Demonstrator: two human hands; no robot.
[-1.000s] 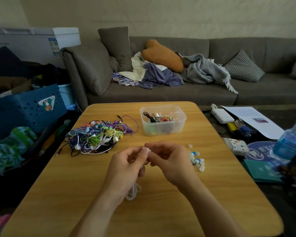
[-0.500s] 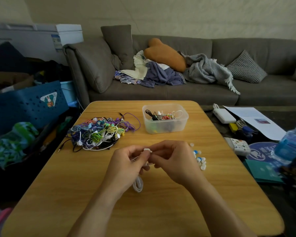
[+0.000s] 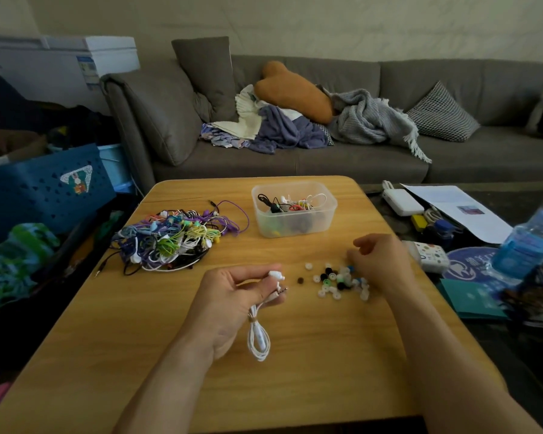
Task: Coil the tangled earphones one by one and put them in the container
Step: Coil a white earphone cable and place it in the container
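My left hand (image 3: 232, 296) holds a coiled white earphone (image 3: 259, 336); its loop hangs below the fingers and a white earbud and the plug stick out at the fingertips. My right hand (image 3: 381, 261) hovers over a scatter of small ear tips (image 3: 337, 281) on the wooden table (image 3: 138, 355), fingers loosely curled; I cannot make out anything in it. A tangled pile of coloured earphones (image 3: 173, 239) lies at the left of the table. The clear plastic container (image 3: 295, 228) stands behind the hands with several coiled earphones inside.
A grey sofa with cushions and clothes (image 3: 295, 120) runs behind the table. A blue crate (image 3: 41, 189) sits at the left. To the right lie a white charger (image 3: 403, 202), papers (image 3: 458, 211), a water bottle (image 3: 527, 242) and a teal booklet (image 3: 470, 299).
The hands were together on the white earphone; now the right hand has let go and moved right over the ear tips. The left hand keeps the coil.
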